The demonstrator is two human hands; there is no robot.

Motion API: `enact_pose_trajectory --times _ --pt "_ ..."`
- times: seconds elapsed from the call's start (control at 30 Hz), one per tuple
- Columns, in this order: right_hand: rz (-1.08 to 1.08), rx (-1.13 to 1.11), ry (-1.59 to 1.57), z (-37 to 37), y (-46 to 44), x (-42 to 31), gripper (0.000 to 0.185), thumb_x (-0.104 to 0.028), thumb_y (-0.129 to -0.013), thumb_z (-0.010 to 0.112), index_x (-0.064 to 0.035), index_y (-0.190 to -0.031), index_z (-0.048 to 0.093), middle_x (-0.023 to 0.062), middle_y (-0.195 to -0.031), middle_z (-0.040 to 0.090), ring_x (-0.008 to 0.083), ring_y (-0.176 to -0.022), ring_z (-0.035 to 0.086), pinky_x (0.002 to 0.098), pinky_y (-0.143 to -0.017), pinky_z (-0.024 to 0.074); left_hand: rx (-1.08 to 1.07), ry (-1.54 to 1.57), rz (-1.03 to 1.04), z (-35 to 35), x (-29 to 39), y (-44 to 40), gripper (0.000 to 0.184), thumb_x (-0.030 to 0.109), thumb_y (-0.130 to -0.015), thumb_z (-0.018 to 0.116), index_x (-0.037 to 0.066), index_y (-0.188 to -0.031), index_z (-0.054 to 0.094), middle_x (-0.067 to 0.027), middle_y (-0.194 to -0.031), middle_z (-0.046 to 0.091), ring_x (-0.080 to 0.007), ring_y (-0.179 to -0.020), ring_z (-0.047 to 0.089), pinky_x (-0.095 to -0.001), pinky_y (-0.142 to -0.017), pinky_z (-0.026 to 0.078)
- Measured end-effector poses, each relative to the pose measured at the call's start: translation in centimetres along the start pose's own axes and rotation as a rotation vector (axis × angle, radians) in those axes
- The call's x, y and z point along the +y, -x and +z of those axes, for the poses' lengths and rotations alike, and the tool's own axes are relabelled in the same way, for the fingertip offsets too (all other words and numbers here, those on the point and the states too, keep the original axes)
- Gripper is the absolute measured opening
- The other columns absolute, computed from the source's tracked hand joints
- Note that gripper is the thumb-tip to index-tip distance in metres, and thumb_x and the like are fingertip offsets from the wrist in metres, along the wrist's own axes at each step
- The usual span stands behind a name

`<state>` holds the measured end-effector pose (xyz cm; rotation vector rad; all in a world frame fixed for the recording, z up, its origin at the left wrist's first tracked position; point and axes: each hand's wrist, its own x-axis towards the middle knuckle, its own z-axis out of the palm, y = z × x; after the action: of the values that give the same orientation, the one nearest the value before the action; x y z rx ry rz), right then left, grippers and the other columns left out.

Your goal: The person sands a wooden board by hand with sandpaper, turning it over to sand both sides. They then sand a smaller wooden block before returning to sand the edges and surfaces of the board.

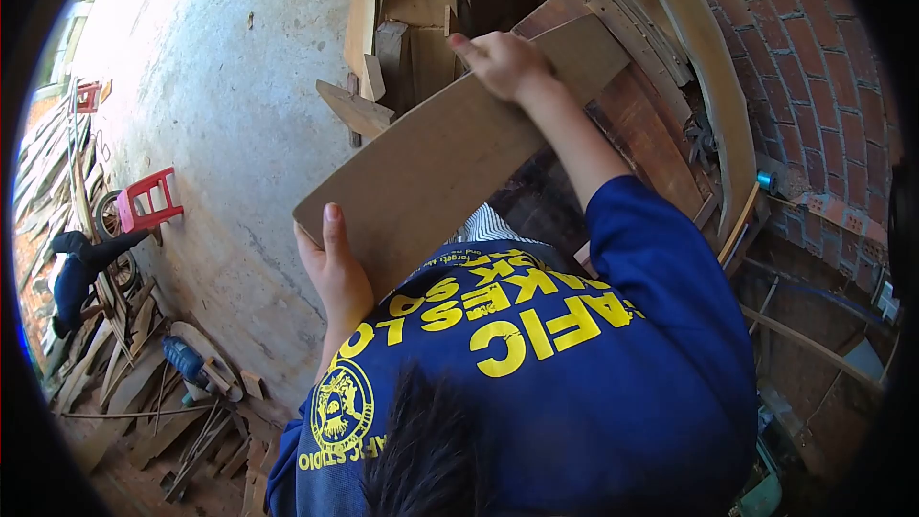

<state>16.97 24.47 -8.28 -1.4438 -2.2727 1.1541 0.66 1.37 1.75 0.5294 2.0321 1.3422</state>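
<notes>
A long, flat wooden board (431,168) lies slantwise in front of my body, from lower left to upper right. At its lower left end my left hand (335,268) grips the edge, the thumb on the upper face and the other fingers hidden beneath. My right hand (503,62) is at the far long edge, toward the upper right part of the board. Its thumb or a finger points out to the left, and the remaining fingers are curled over the edge, partly hidden.
Wooden offcuts (359,110) and panels stand beyond the board. A curved plank (713,96) leans near the brick wall (809,67). At the left are a red stool (151,201), a person (77,273) and piled scrap wood (144,402).
</notes>
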Motion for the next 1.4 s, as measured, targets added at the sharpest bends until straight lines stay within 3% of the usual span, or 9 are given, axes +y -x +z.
enact_pose_trajectory --times 0.2,0.33,0.37,0.6,0.67,0.9,1.13,1.23,1.4 --pt "-0.236 -0.007 -0.067 2.5 3.9 -11.2 0.062 -0.056 -0.092 0.028 -0.0106 -0.078 0.068 0.0152 -0.079 0.066 0.037 -0.08 0.063 0.0455 -0.076 0.0484 -0.101 0.176 0.029 0.4 2.1 -0.1 0.044 0.029 -0.093 0.055 0.002 -0.126 0.042 -0.0102 -0.114 0.055 -0.0177 -0.103 0.053 -0.0281 -0.089 0.041" --pt "-0.018 0.022 -0.061 -0.6 0.0 -1.3 0.065 -0.056 -0.093 0.028 -0.0065 -0.079 0.068 0.0181 -0.082 0.066 0.0363 -0.085 0.063 0.0449 -0.078 0.0487 -0.082 0.14 0.0 0.3 2.2 -0.4 0.044 0.029 -0.093 0.055 0.002 -0.126 0.042 -0.0107 -0.114 0.055 -0.0178 -0.104 0.053 -0.0284 -0.09 0.04" --pt "0.015 0.083 -0.05 -0.4 -1.8 3.0 0.067 -0.057 -0.093 0.029 -0.0041 -0.069 0.063 0.0174 -0.066 0.061 0.0332 -0.071 0.064 0.0431 -0.067 0.0476 -0.056 0.103 -0.003 0.4 2.0 -0.4 0.044 0.029 -0.093 0.054 0.002 -0.125 0.043 -0.0106 -0.114 0.055 -0.0178 -0.104 0.053 -0.0285 -0.091 0.04" --pt "-0.33 0.207 -0.088 2.7 2.6 -8.8 0.065 -0.057 -0.093 0.029 -0.0056 -0.071 0.063 0.0179 -0.07 0.063 0.0378 -0.072 0.061 0.045 -0.068 0.048 -0.085 0.054 0.062 0.4 2.7 -1.0 0.045 0.031 -0.093 0.054 0.001 -0.125 0.044 -0.0106 -0.115 0.055 -0.0177 -0.105 0.051 -0.0292 -0.093 0.038" --pt "-0.277 -0.027 -0.096 2.2 2.8 -9.3 0.064 -0.059 -0.091 0.028 -0.0107 -0.078 0.068 0.0145 -0.079 0.066 0.0351 -0.079 0.063 0.0448 -0.075 0.0484 -0.064 0.023 0.062 0.3 2.5 -0.7 0.045 0.03 -0.093 0.055 0.0 -0.125 0.045 -0.0104 -0.114 0.056 -0.0184 -0.103 0.052 -0.0297 -0.092 0.038" --pt "0.052 -0.056 0.079 -2.0 -3.4 14.4 0.068 -0.061 -0.089 0.032 -0.0045 -0.087 0.069 0.0215 -0.093 0.065 0.0348 -0.093 0.062 0.0428 -0.081 0.0467 -0.053 -0.073 -0.01 0.1 0.7 -1.4 0.041 0.029 -0.092 0.056 0.0 -0.12 0.048 -0.0097 -0.108 0.058 -0.0166 -0.099 0.054 -0.028 -0.088 0.041" --pt "-0.052 -0.095 0.096 -0.5 1.7 -1.6 0.071 -0.067 -0.087 0.025 -0.012 -0.077 0.068 0.017 -0.082 0.065 0.0352 -0.085 0.063 0.0444 -0.077 0.0491 -0.143 -0.109 0.086 0.4 2.1 -3.1 0.041 0.029 -0.092 0.056 -0.001 -0.119 0.048 -0.0098 -0.108 0.059 -0.0158 -0.098 0.055 -0.0278 -0.087 0.042" --pt "-0.189 -0.041 -0.073 1.3 2.8 -8.3 0.072 -0.066 -0.089 0.026 -0.01 -0.06 0.062 0.0144 -0.061 0.061 0.0348 -0.063 0.063 0.0436 -0.06 0.0498 -0.126 -0.13 0.103 0.6 3.3 -2.3 0.043 0.026 -0.091 0.059 -0.001 -0.122 0.047 -0.0104 -0.111 0.058 -0.0172 -0.1 0.054 -0.029 -0.089 0.041" --pt "-0.238 -0.063 -0.042 -0.9 2.8 -8.1 0.074 -0.066 -0.089 0.024 -0.0111 -0.055 0.06 0.0136 -0.056 0.059 0.032 -0.058 0.063 0.0427 -0.056 0.0497 -0.192 -0.145 0.077 0.0 4.9 -1.4 0.048 0.016 -0.086 0.066 -0.001 -0.125 0.045 -0.0104 -0.113 0.057 -0.0179 -0.102 0.054 -0.0281 -0.091 0.039"
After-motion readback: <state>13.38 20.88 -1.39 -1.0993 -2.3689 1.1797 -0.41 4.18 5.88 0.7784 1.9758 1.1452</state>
